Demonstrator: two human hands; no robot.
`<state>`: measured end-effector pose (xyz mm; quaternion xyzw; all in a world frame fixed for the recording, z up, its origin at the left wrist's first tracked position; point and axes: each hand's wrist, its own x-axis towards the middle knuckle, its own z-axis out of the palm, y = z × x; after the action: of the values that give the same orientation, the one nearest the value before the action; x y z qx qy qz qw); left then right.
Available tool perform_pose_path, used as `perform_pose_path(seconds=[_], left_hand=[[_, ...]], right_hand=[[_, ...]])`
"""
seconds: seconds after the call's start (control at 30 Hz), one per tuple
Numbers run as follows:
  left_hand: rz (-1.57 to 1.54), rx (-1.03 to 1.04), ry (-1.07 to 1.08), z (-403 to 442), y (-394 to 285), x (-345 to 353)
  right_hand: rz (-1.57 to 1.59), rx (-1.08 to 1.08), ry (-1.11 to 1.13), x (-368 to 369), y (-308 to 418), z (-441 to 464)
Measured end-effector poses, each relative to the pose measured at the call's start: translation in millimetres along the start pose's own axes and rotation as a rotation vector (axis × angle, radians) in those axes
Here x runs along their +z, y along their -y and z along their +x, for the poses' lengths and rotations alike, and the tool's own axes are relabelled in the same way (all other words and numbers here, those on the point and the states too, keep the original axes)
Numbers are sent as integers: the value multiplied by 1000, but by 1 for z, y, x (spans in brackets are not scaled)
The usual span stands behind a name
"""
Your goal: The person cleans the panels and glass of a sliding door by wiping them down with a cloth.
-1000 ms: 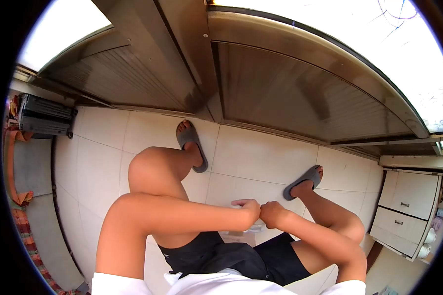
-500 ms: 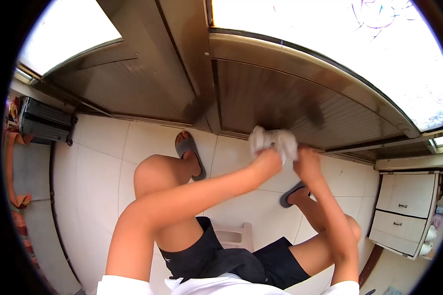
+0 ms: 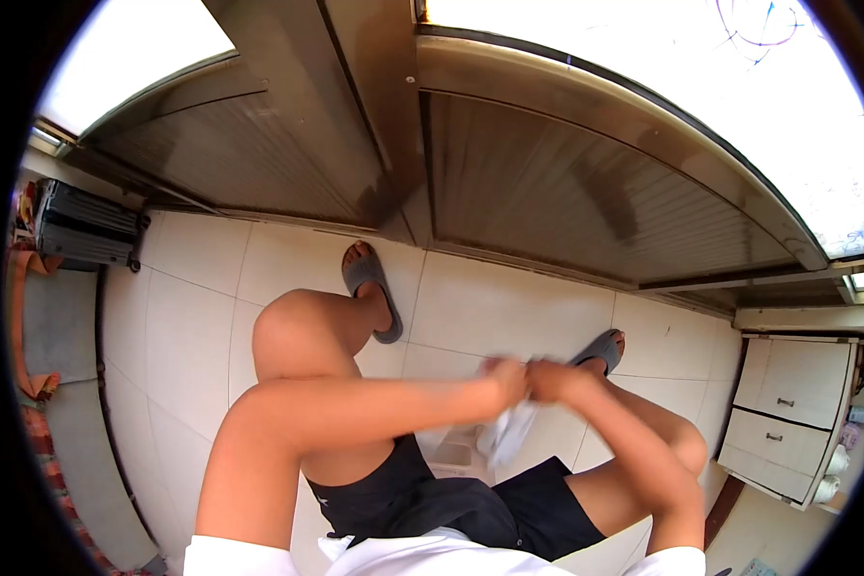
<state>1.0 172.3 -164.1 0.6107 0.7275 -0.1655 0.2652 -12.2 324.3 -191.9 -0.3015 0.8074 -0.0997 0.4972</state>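
Note:
A whitish cloth (image 3: 511,434) hangs down between my knees, blurred by motion. My left hand (image 3: 505,382) is closed on its upper part, with the forearm stretched across from the left. Right beside it, my right hand (image 3: 551,380) is closed on the same cloth. The two hands almost touch, and the fingers are smeared. Beneath and behind the cloth, part of a pale plastic stool (image 3: 454,455) shows.
A brown panelled door (image 3: 586,182) with bright glass stands in front. My sandalled feet rest on the white tiled floor (image 3: 192,317). To the right is a white drawer cabinet (image 3: 780,418); a black case (image 3: 86,226) stands at the left.
Both hands have drawn back from the door toward my body, bringing the cloth with them. The cloth, bunched above the hands before, now hangs below them. My right foot has shifted outward.

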Motion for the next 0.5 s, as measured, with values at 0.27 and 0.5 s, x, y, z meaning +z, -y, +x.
perform_pose_path(seconds=[0.27, 0.5], left_hand=[[54, -461, -811, -30, 107, -70], [-141, 139, -83, -17, -26, 6]], right_hand=[[-50, 343, -811, -100, -32, -73], [-214, 32, 148, 13, 52, -30]])
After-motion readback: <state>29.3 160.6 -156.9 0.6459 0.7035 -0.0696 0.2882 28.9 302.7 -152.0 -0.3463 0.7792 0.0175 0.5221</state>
